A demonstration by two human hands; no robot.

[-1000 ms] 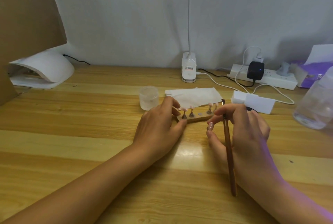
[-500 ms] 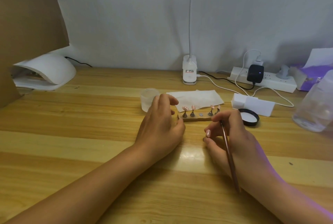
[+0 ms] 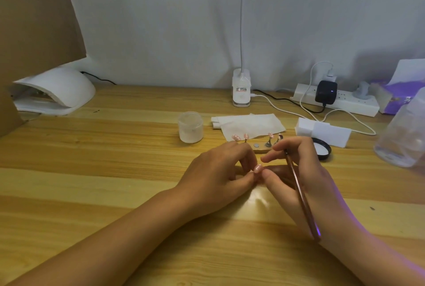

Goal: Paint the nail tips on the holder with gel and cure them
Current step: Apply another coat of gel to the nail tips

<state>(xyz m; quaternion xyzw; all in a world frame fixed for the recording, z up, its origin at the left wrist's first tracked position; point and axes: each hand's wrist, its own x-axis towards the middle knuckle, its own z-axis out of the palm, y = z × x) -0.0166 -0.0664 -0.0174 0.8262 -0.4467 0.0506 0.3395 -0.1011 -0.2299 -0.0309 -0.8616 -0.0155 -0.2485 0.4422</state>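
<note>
Head: left hand (image 3: 218,177) curled (round nail tip (image 3: 258,168))

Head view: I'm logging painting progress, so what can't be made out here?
All in the head view:
- Brush bristles: hidden behind fingers of the right hand.
- Nail tip pinched by the left hand: too small to tell whether gel is on it.
- Holder: near left end covered by the left hand.
- Bottle: cut off by the right edge.
</note>
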